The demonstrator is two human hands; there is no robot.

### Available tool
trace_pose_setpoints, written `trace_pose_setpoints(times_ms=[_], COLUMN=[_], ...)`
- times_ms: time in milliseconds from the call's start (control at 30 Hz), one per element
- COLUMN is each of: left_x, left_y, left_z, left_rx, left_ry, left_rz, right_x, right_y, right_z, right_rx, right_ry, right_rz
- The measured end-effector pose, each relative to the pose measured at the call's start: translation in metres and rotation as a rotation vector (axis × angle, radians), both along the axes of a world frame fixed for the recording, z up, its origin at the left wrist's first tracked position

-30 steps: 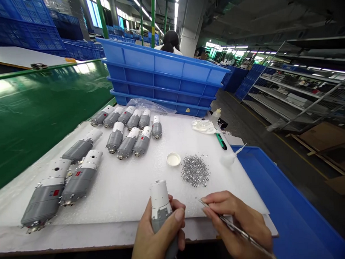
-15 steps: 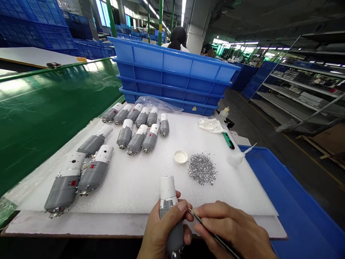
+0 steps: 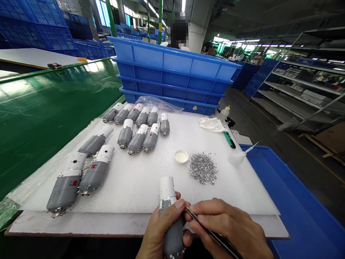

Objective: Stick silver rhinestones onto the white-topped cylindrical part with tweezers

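Observation:
A grey and white spacecraft model [image 3: 173, 237] is wrapped in my left hand [image 3: 157, 230], its white end pointing away from me. My right hand [image 3: 232, 223] pinches dark tweezers [image 3: 212, 235], whose tip meets the fingertips of my left hand beside the model. Whether the tip holds a small part is too fine to make out. Beyond my hands lies a pile of tiny silvery pieces [image 3: 202, 168], with a shallow white cap [image 3: 181, 156] to its left. Several similar spacecraft models [image 3: 96, 172] rest on the white foam sheet [image 3: 140, 179] at the left and back.
Stacked blue bins [image 3: 173, 74] stand behind the foam sheet, a clear plastic bag [image 3: 157, 103] before them. Along the right are a green cutter [image 3: 229, 139], a white cloth [image 3: 211, 124], a squeeze bottle [image 3: 238, 157] and a blue tray [image 3: 294, 200]. A person [image 3: 179, 33] is beyond the bins.
My right hand and the tweezers have shifted slightly left, closer to the model. My left hand keeps its hold, with the model moved a little left. The view has shifted slightly.

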State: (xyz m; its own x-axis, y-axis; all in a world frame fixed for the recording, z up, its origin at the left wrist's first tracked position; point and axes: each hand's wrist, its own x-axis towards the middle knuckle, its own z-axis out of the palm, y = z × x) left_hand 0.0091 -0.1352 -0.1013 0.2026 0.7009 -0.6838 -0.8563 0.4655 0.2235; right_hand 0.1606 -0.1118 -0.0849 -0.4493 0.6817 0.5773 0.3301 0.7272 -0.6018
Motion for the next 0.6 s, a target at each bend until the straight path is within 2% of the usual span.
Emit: trace_pose_setpoints(times_ms=[200,267,333,400,467,600], left_x=[0.002,0.003,0.004,0.002,0.001,-0.001], left_y=[0.0,0.001,0.002,0.002,0.002,0.0], left_z=[0.0,0.0,0.0,-0.001,-0.001,0.001], left_rx=[0.019,0.059,0.098,0.12,0.116,0.136], left_ry=[0.062,0.095,0.139,0.185,0.222,0.236], left_rz=[0.021,0.013,-0.007,-0.019,-0.02,-0.003], right_x=[-0.003,-0.004,-0.005,-0.004,-0.002,0.001], right_y=[0.0,0.0,0.001,0.005,0.011,0.023], right_z=[0.0,-0.001,-0.004,-0.006,-0.008,-0.013], right_rx=[-0.013,0.007,-0.041,-0.196,-0.437,-0.925], right_ry=[0.002,0.049,0.112,0.191,0.292,0.528], right_rz=[-0.021,-0.046,-0.081,-0.111,-0.101,0.037])
